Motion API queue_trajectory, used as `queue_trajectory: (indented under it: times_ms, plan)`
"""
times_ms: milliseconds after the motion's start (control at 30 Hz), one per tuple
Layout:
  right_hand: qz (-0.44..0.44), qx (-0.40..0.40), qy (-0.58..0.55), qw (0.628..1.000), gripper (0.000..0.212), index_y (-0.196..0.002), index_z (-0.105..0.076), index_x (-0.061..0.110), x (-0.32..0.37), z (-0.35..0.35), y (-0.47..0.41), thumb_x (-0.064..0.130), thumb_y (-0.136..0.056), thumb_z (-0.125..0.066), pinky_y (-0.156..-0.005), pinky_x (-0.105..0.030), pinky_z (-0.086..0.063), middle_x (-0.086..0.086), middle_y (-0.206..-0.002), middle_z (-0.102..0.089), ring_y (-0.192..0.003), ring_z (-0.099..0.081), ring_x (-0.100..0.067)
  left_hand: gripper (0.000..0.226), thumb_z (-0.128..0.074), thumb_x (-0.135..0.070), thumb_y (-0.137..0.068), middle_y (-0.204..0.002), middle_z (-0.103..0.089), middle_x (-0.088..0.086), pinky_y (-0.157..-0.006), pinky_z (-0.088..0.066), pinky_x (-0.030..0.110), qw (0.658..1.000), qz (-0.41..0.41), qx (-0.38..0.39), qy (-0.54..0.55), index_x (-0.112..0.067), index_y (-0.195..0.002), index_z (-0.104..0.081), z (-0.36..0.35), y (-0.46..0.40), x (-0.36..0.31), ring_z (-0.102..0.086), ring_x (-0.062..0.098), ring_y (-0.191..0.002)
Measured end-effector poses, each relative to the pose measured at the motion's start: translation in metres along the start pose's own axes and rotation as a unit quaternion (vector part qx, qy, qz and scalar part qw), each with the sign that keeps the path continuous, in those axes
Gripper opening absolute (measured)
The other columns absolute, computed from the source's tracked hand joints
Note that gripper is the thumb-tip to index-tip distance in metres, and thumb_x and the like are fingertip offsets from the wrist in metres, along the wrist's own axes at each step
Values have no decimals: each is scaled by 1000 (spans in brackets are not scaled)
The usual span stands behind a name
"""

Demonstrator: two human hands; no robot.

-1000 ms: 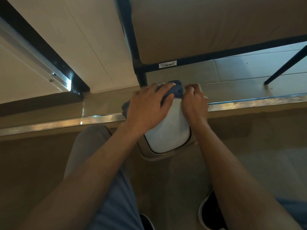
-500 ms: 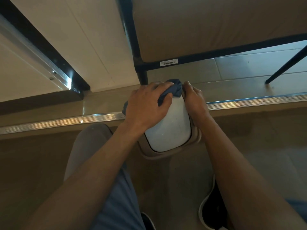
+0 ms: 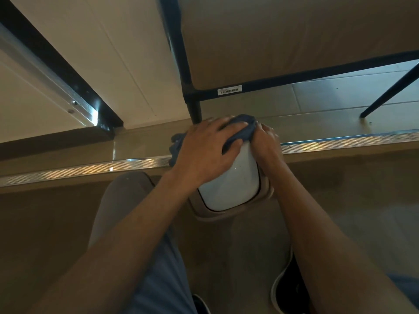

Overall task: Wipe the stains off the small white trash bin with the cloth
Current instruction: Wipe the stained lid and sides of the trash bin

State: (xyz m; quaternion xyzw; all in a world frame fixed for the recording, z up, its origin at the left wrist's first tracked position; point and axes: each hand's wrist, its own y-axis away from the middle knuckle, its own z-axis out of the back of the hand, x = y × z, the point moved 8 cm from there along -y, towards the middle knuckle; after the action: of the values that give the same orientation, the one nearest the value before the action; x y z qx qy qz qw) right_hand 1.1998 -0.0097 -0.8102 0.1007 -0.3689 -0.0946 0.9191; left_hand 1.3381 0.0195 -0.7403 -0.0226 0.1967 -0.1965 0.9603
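Observation:
The small white trash bin [image 3: 233, 184] lies tipped on the floor between my knees, its beige rim [image 3: 213, 215] toward me. A dark blue cloth [image 3: 240, 130] is bunched over its far end. My left hand [image 3: 204, 152] lies spread over the cloth and the bin's left side, fingers curled onto the cloth. My right hand [image 3: 265, 143] grips the bin's far right edge, with its fingers curled and partly hidden behind the bin.
A black table leg [image 3: 192, 105] stands just behind the bin, under a tan tabletop [image 3: 283, 37]. A metal floor strip [image 3: 90, 168] runs across the view. A slanted black leg [image 3: 390, 91] is at the right. My shoes [image 3: 288, 291] are near the bottom.
My left hand has slid the cloth slightly farther over the bin's end. The right hand has closed in against the cloth. The bin has barely shifted.

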Motion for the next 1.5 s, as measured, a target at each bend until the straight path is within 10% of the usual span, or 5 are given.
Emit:
queue_trajectory:
  times_ms: [567, 800, 1033, 1300, 1500]
  plan:
    - [17, 25, 119, 992, 40, -145, -44, 6, 6, -3, 1, 8, -107, -30, -113, -42, -29, -18, -148, -46, -138, -41, -34, 45, -42, -44, -103, -158, -46, 0, -118, -32, 50, 996, -69, -30, -46, -30, -144, -57, 6, 45, 13, -40, 30, -146]
    - [16, 24, 120, 992, 42, -146, -42, 9, 5, -1, 0, 7, -107, -29, -112, -43, -30, -18, -148, -45, -138, -41, -34, 42, -38, -47, -104, -140, -60, -3, -100, -46, 47, 990, 137, -19, 7, -39, -144, -49, 5, 4, 34, -58, 26, -121]
    - [12, 1, 88, 996, 36, -136, -51, -3, 3, -3, 5, 7, -106, -35, -108, -40, -30, -25, -143, -52, -134, -46, -38, 45, -41, -43, -103, -158, -46, -3, -117, -31, 49, 999, -17, -32, -38, -33, -145, -55, 6, 46, 6, -41, 29, -145]
    - [30, -8, 92, 995, 37, -139, -51, 2, 6, 3, 0, 9, -106, -35, -110, -41, -31, -22, -144, -52, -135, -44, -38, 40, -33, -46, -105, -129, -64, 3, -91, -46, 45, 987, 160, 22, 1, -34, -138, -49, -5, -20, 29, -61, 31, -112]
    - [-14, 23, 51, 998, 43, -143, -45, 4, -3, -5, -1, 16, -109, -22, -113, -36, -24, -16, -150, -45, -141, -37, -31, 50, -32, -48, -105, -158, -43, -3, -115, -32, 48, 999, -1, 7, -49, -31, -150, -44, -5, 17, 2, -41, 25, -142]
